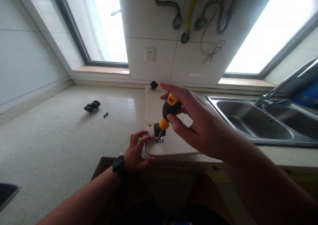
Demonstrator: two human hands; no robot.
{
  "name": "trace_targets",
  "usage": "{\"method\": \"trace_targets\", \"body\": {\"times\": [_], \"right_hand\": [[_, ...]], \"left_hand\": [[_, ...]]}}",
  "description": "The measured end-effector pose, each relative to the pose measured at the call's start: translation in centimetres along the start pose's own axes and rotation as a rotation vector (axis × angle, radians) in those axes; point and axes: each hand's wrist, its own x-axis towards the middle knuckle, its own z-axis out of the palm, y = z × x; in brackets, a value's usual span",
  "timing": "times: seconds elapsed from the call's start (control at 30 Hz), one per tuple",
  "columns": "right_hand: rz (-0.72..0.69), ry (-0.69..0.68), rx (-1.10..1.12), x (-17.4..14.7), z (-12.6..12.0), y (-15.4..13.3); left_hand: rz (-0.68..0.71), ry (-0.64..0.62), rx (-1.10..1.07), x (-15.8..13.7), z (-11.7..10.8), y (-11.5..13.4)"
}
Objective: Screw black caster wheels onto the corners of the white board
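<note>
My right hand is closed round the yellow and black handle of a screwdriver, with its index finger stretched out. The shaft slants down to the metal plate of a black caster wheel, at the near left corner of a pale board lying on the counter. At that corner rests my left hand, fingers outstretched beside the caster plate and thumb apart at the board's front edge. Another caster stands on the board's far left corner. Whether the screwdriver tip sits in a screw is too small to tell.
Loose black casters and a small pile of screws lie on the speckled counter to the left. A steel sink with a faucet is at right. A dark flat object lies near left.
</note>
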Motion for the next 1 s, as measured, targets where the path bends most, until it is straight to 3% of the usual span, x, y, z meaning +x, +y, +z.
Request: {"method": "trace_targets", "body": {"times": [0.23, 0.43, 0.63, 0.87, 1.0], "right_hand": [[-0.028, 0.1, -0.144, 1.1, 0.2, -0.2], [-0.063, 0.022, -0.032, 2.1, -0.5, 0.2], [-0.077, 0.135, -0.204, 2.5, -0.1, 0.6], [-0.101, -0.06, -0.018, 2.4, -1.0, 0.3], [-0.102, 0.021, -0.113, 2.6, -0.6, 0.1]], "left_hand": [[0.006, 0.034, 0.031, -0.4, 0.6, -0.1], [0.002, 0.051, 0.026, -0.5, 0.8, 0.1], [0.003, 0.04, 0.023, -0.5, 0.9, -0.1], [0.005, 0.037, 0.027, -0.6, 0.9, 0.0], [0.014, 0.041, 0.034, -0.7, 1.0, -0.1]]}}
